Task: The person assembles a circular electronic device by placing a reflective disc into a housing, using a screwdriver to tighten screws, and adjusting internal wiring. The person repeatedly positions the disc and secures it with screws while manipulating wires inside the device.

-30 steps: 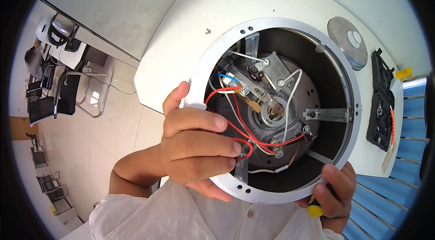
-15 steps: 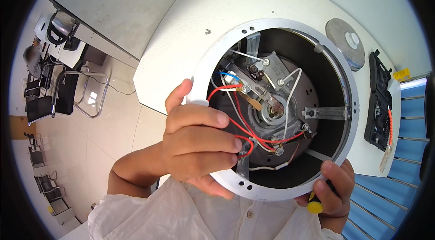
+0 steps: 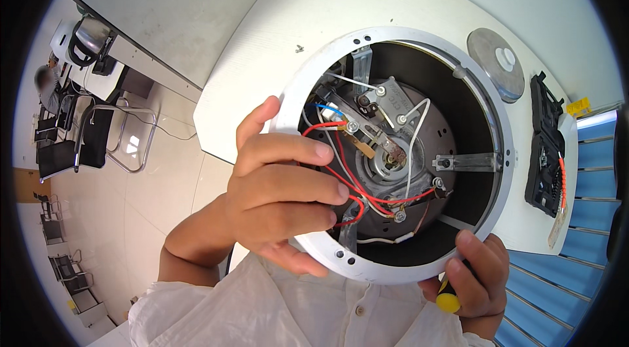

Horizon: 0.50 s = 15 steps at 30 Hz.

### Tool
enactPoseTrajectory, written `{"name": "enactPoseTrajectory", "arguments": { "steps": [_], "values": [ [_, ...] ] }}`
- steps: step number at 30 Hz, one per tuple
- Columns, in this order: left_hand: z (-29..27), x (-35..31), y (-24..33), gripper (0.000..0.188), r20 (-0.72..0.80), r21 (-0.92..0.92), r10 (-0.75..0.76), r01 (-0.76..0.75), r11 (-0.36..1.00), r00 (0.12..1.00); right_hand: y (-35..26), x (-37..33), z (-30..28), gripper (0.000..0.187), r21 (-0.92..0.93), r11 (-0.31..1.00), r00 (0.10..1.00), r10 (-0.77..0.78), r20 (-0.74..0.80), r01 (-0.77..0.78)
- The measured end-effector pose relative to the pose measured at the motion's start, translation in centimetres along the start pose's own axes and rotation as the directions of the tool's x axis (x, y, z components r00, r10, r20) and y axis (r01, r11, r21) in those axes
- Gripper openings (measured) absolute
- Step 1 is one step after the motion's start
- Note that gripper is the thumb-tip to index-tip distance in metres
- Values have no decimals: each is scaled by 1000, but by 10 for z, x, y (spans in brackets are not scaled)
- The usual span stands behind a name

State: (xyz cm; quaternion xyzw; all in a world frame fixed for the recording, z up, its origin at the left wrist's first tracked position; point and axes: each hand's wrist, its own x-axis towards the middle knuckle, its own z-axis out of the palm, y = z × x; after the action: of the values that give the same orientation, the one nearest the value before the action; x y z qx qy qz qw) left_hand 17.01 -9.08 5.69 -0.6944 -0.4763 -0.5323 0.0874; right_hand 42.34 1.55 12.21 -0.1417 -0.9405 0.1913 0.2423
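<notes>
A round rice cooker body (image 3: 499,200) with a white rim is tipped so its open underside faces me. Inside it show a grey metal bracket (image 3: 391,99), red wires (image 3: 367,197), a white sleeved wire (image 3: 419,126) and a short blue wire. My left hand (image 3: 282,180) grips the rim from the left, thumb outside, fingers curled over it in front of the red wires. At the lower right rim, my right hand (image 3: 481,275) steadies the body while its fingers hold a screwdriver (image 3: 448,300) with a yellow and black handle; its shaft is hidden.
On the white table (image 3: 255,85) lie a round metal lid (image 3: 488,62) with a white knob and an open black tool case (image 3: 545,150) with an orange flexible piece. A small dark scrap (image 3: 299,49) lies behind the cooker. Chairs (image 3: 92,131) stand at far left.
The cooker body has shifted slightly left and up in the picture, both hands going with it. The left fingers sit a little higher along the rim.
</notes>
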Motion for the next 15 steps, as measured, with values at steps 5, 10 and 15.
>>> {"name": "enactPoseTrajectory", "arguments": {
  "steps": [5,10,15],
  "values": [
    [0,-1,-4,38,-20,-50,22,-23,998,1000,-2,-4,-6,51,-31,999,986,-29,164,34],
    [1,-2,-7,38,-28,-75,39,-41,996,999,-2,-4,-7,53,-40,998,978,-47,203,56],
    [2,-3,-4,36,-11,-36,41,-41,998,999,-4,-9,-7,49,-50,999,979,19,204,-9]
  ]
}}
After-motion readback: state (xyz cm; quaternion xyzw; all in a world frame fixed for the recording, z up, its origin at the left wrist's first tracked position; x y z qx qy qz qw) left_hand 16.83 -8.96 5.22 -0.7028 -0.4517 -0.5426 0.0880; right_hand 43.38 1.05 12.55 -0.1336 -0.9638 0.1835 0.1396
